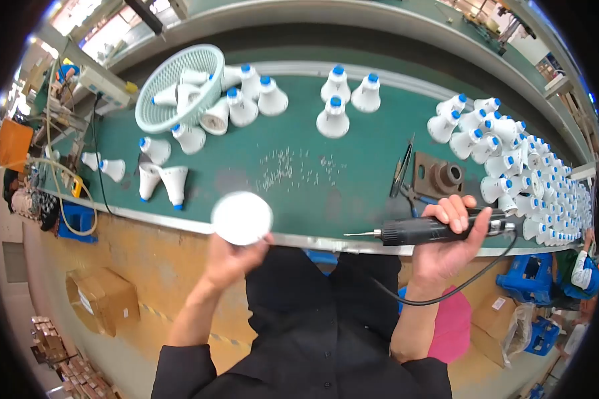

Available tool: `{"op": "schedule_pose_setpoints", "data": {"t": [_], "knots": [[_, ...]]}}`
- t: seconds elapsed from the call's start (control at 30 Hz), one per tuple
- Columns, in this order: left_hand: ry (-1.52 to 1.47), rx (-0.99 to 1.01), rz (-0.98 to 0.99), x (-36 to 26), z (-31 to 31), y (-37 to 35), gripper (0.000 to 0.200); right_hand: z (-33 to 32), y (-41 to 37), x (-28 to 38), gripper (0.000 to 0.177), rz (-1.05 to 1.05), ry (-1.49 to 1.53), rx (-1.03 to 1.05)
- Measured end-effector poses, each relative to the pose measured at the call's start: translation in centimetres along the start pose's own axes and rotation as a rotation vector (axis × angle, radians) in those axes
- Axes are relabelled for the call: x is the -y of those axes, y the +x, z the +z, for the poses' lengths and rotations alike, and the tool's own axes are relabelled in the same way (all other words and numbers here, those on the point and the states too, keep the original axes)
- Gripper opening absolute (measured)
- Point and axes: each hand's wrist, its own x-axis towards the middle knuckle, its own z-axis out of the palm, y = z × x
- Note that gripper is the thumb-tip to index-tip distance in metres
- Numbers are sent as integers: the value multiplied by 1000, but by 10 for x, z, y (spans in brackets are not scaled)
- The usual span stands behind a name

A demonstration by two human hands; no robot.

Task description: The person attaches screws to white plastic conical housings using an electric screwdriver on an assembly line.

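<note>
So the left hand (236, 259) has a white housing (241, 218) held from its near side, right above the near edge of the green bench (353, 166). Its wide round face is turned up at the camera, so the long axis runs roughly along the line of sight; the narrow end is hidden, so I can't tell the exact tilt.

Right hand (449, 246) is wrapped around a black electric screwdriver (416, 232), thumb on the near side. That one's lying pretty much left-right, about parallel to the near edge, bit (361, 234) pointing left towards the housing but well apart from it. Its cable (439, 300) loops down on the near side.

Loose screws (289, 169) are scattered mid-bench, with a pale green basket (141, 100) far left, a metal fixture (439, 176) just beyond the screwdriver, and loads of blue-tipped housings (496, 188) on the right.
</note>
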Motion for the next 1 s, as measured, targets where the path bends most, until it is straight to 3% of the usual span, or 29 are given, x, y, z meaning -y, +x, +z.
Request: {"op": "schedule_pose_setpoints", "data": {"t": [0.07, 0.17, 0.27, 0.5, 1.0], "knots": [[289, 76, 111, 19, 41, -26, 49, 5, -11, 5, 22, 31, -25, 65], [228, 174, -120, 59, 77, -60, 52, 9, -34, 10, 24, 64, -180, 94], [233, 175, -128, 85, 96, -86, 50, 3, -59, 14, 28, 124, -404, 117], [343, 138, -9, 94, 104, -92, 48, -12, -73, 4, 29, 241, -581, 138], [364, 144, -43, 94, 105, -90, 47, -32, -71, -4, 26, 266, -630, 107]]}}
